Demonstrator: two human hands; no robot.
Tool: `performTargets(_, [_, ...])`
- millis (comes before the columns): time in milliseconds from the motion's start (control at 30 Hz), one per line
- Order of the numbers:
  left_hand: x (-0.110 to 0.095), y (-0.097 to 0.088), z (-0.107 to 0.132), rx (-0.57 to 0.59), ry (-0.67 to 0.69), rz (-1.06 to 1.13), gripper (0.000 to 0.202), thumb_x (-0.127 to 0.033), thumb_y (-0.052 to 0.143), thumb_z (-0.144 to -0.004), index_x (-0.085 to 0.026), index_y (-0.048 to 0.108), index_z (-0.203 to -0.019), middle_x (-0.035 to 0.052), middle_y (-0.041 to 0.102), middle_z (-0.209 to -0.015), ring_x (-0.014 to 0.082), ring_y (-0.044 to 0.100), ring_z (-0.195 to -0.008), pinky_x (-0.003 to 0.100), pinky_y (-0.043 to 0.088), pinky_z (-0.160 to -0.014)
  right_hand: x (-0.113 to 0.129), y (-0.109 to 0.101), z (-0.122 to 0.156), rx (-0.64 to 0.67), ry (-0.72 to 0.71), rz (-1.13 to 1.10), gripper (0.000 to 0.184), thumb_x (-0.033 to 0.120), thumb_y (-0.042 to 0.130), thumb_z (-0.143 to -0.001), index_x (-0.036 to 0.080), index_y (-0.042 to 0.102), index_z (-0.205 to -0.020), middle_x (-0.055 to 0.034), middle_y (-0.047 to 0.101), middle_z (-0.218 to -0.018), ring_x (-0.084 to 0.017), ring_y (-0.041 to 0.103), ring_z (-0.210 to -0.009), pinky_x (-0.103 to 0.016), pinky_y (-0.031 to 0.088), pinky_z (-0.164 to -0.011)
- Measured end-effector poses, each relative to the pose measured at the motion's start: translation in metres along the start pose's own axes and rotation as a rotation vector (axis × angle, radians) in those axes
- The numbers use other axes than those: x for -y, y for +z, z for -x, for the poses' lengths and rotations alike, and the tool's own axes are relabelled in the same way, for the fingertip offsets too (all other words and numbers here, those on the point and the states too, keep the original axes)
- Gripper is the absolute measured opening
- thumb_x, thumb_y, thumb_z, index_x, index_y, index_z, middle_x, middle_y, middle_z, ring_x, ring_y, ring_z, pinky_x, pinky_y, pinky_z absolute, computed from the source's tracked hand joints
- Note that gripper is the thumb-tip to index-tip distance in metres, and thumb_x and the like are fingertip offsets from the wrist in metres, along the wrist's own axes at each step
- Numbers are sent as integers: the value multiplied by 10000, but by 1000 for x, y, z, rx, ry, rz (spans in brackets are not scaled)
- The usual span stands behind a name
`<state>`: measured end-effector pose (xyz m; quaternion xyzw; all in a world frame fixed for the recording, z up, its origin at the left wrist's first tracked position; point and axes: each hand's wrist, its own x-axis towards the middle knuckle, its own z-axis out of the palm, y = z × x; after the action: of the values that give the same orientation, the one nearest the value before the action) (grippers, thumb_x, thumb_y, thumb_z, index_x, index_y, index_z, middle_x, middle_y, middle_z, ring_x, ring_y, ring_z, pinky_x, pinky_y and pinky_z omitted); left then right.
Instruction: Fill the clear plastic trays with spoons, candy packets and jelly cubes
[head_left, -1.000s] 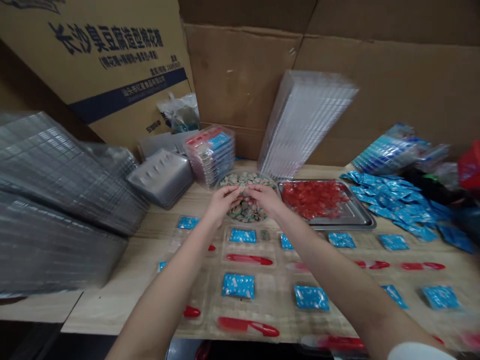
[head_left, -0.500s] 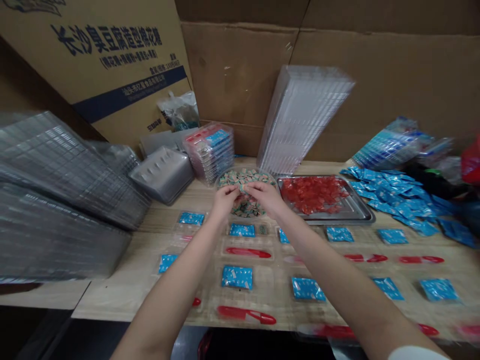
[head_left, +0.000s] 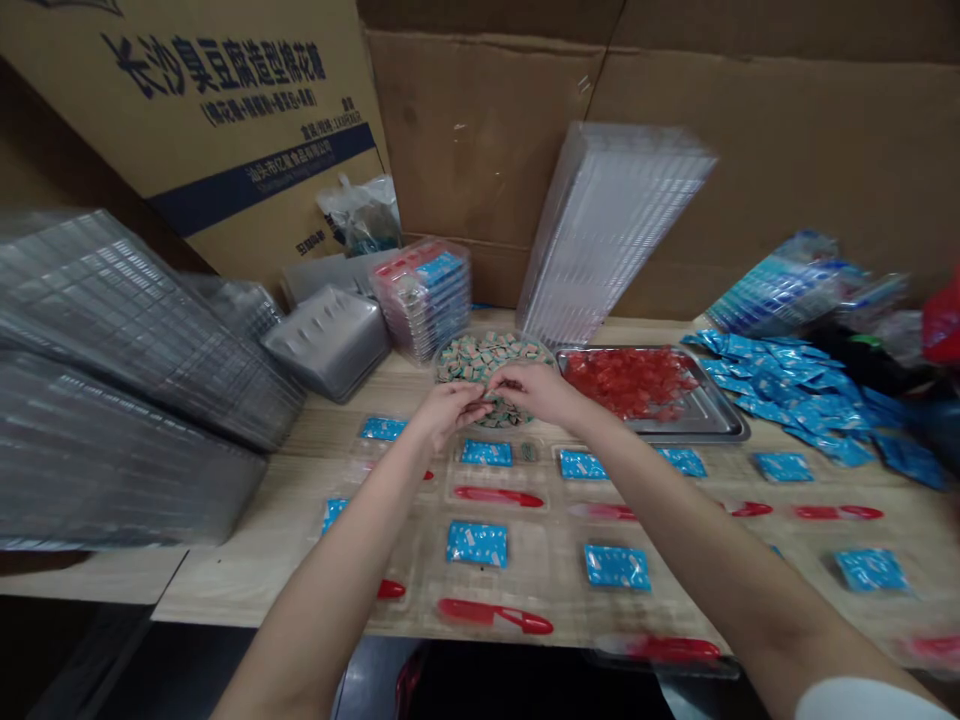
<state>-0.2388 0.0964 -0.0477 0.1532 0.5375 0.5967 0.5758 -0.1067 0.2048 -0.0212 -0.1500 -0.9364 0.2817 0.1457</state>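
My left hand (head_left: 452, 410) is over the near part of a round clear bowl (head_left: 437, 368), half curled with its fingers pointing right. My right hand (head_left: 536, 390) meets it from the other side, thumb and fingers pinched together. Whatever lies between the fingertips is too small and blurred to make out. Small flat pink-and-green pieces (head_left: 491, 350) fill the bowl. Just in front of the hands, a clear plastic tray holds a blue sachet (head_left: 487, 453), a small greenish piece (head_left: 528, 452) and a red plastic knife-shaped item (head_left: 499, 496).
More clear trays with blue sachets (head_left: 617, 567) and red items (head_left: 495, 615) cover the table. A metal tray (head_left: 720, 415) of red pieces (head_left: 626, 380) stands right of the bowl, beside heaped blue sachets (head_left: 795, 390). Stacked clear trays (head_left: 615, 220) and cardboard (head_left: 480, 130) stand behind.
My left hand has shifted slightly left and down, its fingers loosening from a pinch into a half curl. My right hand has rolled over, still pinched. The view has moved slightly.
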Motion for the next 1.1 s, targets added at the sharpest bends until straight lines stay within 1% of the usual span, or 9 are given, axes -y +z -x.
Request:
performTargets(133, [3,0,0,19,18,-17,91,-179,703,-730,-96,672,-751,51,681,-683,92,641,-610,212,534,-684,1,-1,0,20,-52,80,109,112,572,-788,166,666,-797,-31,651,-791,-149,576,-787,-261,401,-743])
performTargets(267, [5,-1,1,25,61,-21,102,-195,714,-721,-113,671,-765,36,680,-687,87,644,-635,196,531,-676,-5,13,4,-179,114,-149,67,178,603,-765,166,668,-772,-22,649,-776,-140,577,-733,-252,425,-681])
performTargets(400, [7,-3,1,42,90,-56,132,-173,733,-684,-110,679,-787,37,691,-700,90,646,-623,191,527,-653,-3,19,7,-156,266,-319,93,188,576,-764,158,664,-772,-6,660,-723,-123,580,-648,-232,426,-612])
performTargets(567, [8,-2,-2,55,97,-124,92,-151,744,-639,-114,664,-665,-7,649,-558,80,602,-503,170,497,-538,13,2,1,31,100,67,111,109,578,-746,169,671,-746,-23,666,-757,-149,588,-751,-248,407,-681])
performTargets(700, [6,-3,2,69,85,-115,109,-162,755,-633,-114,668,-677,1,668,-604,96,634,-558,192,521,-595,20,-6,-9,127,104,231,121,68,591,-710,165,654,-747,-34,662,-758,-167,590,-740,-258,406,-658])
performTargets(800, [4,-6,6,54,88,-83,170,-156,778,-615,-103,676,-740,32,693,-694,110,659,-632,229,538,-695,16,-1,-11,-3,213,5,79,98,634,-686,168,626,-723,-12,637,-691,-147,584,-644,-254,428,-602])
performTargets(967, [3,-8,5,-34,127,-52,179,-138,777,-618,-107,678,-764,28,697,-707,98,648,-626,239,538,-728,9,14,-5,-252,562,-842,90,231,674,-697,171,606,-693,7,614,-616,-120,580,-554,-262,488,-555])
performTargets(1033, [2,-7,5,-41,129,-50,159,-131,769,-624,-107,682,-756,27,699,-702,102,648,-629,241,542,-725,13,21,-3,-257,599,-929,110,243,693,-677,164,617,-690,12,614,-621,-102,554,-546,-237,468,-537])
performTargets(1100, [-1,-8,7,-34,122,-48,142,-126,756,-639,-109,689,-763,29,701,-704,100,647,-630,238,543,-731,20,28,-4,-264,591,-864,101,232,687,-673,159,618,-682,29,590,-605,-81,508,-526,-204,423,-498])
